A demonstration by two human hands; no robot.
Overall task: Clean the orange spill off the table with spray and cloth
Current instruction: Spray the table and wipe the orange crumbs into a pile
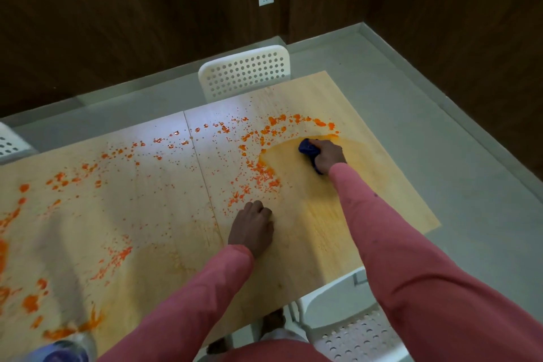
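Head view: the right hand (327, 156) grips a bunched blue cloth (308, 150) and presses it on the table (382, 185) at the far right, inside a smeared orange patch. The left hand (252, 228) rests on the table near the middle, fingers curled under and holding nothing. The spill (258, 173), orange blobs and specks, arcs from just left of the cloth across the far side to the left edge and down the near left. A spray bottle (63, 351), blurred, stands at the near left corner. White chairs (245, 72) stand at the far and near sides.
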